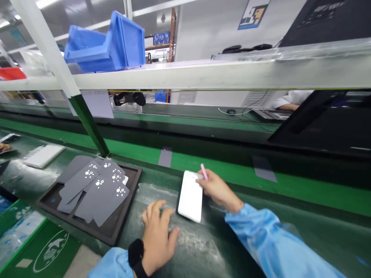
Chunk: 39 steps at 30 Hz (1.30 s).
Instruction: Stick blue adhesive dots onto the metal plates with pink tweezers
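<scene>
A white, phone-shaped slab (190,197) lies flat on the dark green bench. My right hand (218,189) is closed around a pink pen-like tool (204,172), its fingertips at the slab's upper right edge. To the slab's lower left, my left hand (159,235) hovers low over the bench with fingers apart and nothing in them. A dark tray (135,181) on the left holds a loose pile of grey sheets (95,189) with small round cutouts near one end.
A green post (91,125) rises behind the tray. Grey pieces (165,156) lie on the green strip. A white box (43,155) sits farther left, and a green crate (52,247) stands lower left. Above is a shelf (185,77) with blue bins (124,42). Another person's arm shows at the back right.
</scene>
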Each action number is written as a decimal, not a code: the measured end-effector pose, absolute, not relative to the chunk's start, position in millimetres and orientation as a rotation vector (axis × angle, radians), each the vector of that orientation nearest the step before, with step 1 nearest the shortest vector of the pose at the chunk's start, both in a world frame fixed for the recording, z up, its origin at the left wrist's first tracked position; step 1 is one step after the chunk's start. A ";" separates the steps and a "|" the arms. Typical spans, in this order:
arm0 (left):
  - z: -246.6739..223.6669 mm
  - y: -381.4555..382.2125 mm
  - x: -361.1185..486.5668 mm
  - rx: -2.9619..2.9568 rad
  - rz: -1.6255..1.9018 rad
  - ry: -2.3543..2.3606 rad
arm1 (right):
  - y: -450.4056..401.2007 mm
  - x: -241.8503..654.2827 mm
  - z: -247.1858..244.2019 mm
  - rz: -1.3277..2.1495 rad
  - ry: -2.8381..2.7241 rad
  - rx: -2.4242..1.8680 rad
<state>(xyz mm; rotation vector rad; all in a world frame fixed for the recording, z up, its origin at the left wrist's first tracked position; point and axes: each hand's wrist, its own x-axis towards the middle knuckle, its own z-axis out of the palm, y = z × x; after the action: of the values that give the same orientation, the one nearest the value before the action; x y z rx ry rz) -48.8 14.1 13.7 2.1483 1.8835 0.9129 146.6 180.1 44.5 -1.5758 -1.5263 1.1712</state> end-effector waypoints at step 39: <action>5.8 24.0 -44.2 1.246 0.670 1.485 | 121.0 231.0 33.9 1.256 -1.086 -1.641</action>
<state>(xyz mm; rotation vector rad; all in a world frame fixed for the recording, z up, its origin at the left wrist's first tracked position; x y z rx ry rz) -44.2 24.0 5.8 1.2460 1.4845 0.6703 231.0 121.0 33.9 -1.6407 -1.0857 1.2556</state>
